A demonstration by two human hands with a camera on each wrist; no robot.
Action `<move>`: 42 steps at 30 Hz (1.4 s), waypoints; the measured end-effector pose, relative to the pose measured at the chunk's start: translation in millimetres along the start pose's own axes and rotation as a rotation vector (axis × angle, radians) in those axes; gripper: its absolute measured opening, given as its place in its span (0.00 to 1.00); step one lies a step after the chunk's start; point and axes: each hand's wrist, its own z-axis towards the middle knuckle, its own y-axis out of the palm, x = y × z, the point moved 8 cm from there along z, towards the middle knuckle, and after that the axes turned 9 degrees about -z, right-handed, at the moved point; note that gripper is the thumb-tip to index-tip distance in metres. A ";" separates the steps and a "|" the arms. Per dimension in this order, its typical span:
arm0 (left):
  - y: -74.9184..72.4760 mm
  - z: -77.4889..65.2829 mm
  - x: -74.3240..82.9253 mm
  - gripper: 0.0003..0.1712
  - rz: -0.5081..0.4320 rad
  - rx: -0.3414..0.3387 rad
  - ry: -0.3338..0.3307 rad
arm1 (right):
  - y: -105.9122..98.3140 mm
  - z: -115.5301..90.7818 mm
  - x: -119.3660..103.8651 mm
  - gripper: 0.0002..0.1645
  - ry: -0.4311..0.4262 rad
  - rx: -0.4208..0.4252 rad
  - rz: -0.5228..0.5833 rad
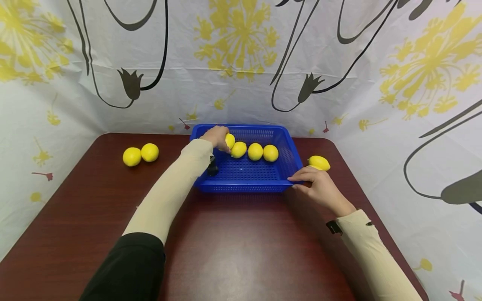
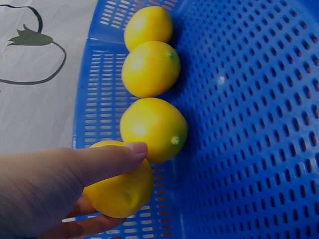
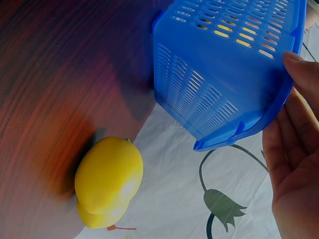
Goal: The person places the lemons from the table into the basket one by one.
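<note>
Blue basket [image 1: 241,183] sits mid-way along the table's [image 1: 233,251] far edge. Left hand [image 1: 217,137] is in the basket's far left corner, thumb and fingers pinching a lemon [image 2: 122,196]; can't tell if it bears on the basket floor. Three more lemons [image 1: 255,151] line up rightward from it along the basket's far wall. Right hand [image 1: 318,188] pinches the rim at the basket's near right corner. Loose lemons: a left pair [image 1: 132,156] toward the table's far left corner, a right pair [image 1: 319,162] near the table's far right corner, one partly hidden.

Risks, my guess: round lemon could squirt out if the pinch is off-centre. Left thumb tip overlaps the neighbouring lemon, so a nudge could set the row rolling. Uneven pull on the rim could tilt the basket; a rightward shove could send the right pair off the table's right edge.
</note>
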 end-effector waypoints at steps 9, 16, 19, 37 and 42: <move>6.2 -5.4 2.4 0.39 0.024 -0.011 0.005 | 0.7 -0.2 0.4 0.15 -0.005 -0.004 0.002; 10.5 -4.2 3.1 0.45 0.059 -0.025 0.003 | -0.1 -0.2 1.4 0.15 0.000 0.003 0.007; 13.4 -2.1 0.0 0.43 0.064 -0.023 -0.006 | 0.4 -0.3 1.7 0.16 -0.002 0.004 0.011; 21.8 -0.8 -3.5 0.43 0.088 -0.003 -0.020 | -0.2 -0.3 1.5 0.15 -0.004 0.011 0.011; 24.5 1.6 -4.8 0.48 0.084 0.000 -0.018 | -0.1 -0.9 1.8 0.15 0.001 0.011 0.015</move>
